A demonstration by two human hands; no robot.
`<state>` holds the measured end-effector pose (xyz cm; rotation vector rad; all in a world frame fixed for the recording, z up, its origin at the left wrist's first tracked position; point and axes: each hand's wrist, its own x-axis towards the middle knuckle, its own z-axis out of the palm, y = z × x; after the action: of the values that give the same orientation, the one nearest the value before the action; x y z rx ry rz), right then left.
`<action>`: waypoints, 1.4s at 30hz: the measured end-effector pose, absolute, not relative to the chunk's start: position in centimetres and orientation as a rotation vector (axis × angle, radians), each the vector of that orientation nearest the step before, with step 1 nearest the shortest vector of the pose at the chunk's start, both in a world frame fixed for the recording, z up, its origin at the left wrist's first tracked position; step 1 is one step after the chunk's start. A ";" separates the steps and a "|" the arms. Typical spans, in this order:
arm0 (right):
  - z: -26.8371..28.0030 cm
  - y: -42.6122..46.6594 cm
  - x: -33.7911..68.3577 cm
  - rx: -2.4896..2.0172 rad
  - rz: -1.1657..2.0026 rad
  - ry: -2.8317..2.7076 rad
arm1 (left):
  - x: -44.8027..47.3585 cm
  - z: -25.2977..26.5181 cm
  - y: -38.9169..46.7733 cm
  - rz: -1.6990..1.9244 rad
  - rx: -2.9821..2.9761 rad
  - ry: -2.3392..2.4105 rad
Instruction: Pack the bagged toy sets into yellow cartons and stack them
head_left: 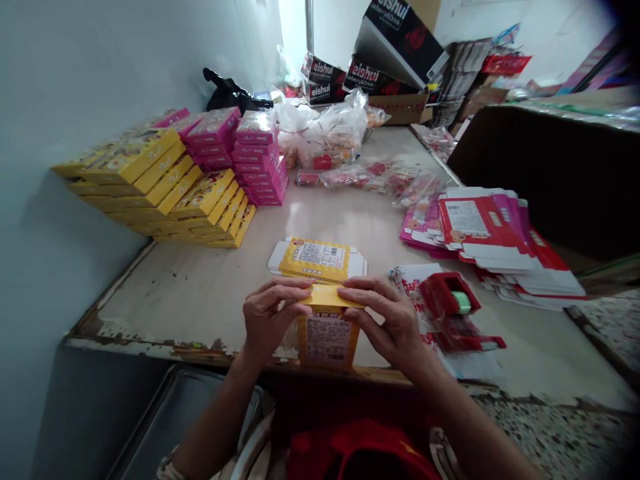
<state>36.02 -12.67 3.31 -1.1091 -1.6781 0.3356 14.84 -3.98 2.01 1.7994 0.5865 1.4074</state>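
A yellow cardboard box point(327, 337) with a printed label stands on end at the table's front edge, its top end facing up. My left hand point(273, 310) pinches the left side of that top end between fingers and thumb. On the right side, my right hand point(387, 317) grips the same end, fingers above and thumb below. Just behind the box lies a small stack of flat yellow cartons point(317, 259). To the right of my right hand is a red tape dispenser point(445, 297) with a pale green core, resting on a white printed plastic bag point(420, 275).
Stacked yellow boxes point(155, 180) and pink boxes point(257, 157) line the left wall. Clear bags of wrapped items point(325, 133) sit at the back. Flat red and pink cartons point(485, 227) lie on the right, beside a large open cardboard box point(545, 180). Black printed cartons point(395, 40) rise behind.
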 end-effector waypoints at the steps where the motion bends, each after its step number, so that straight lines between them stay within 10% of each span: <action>1: 3.7 -12.8 36.0 -1.132 0.354 -1.669 | 14.7 2.5 -4.0 1.369 1.782 0.620; 11: 7.1 -13.2 34.8 -1.321 0.716 -1.403 | 14.1 5.7 -4.9 1.084 1.642 0.721; 27: 5.0 -16.0 37.3 -1.288 0.431 -1.819 | 15.9 0.9 -4.3 1.248 1.675 0.487; 33: 5.1 -23.1 48.8 -1.769 0.285 -1.000 | 19.3 2.5 -5.7 1.309 1.648 0.778; 42: 2.3 -23.2 50.7 -1.879 0.894 -0.899 | 21.8 1.1 -10.7 0.858 1.740 0.831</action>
<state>50.75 -23.20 2.26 -1.8789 -0.8988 0.8941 21.75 -10.67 1.05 1.7401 0.8306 0.8576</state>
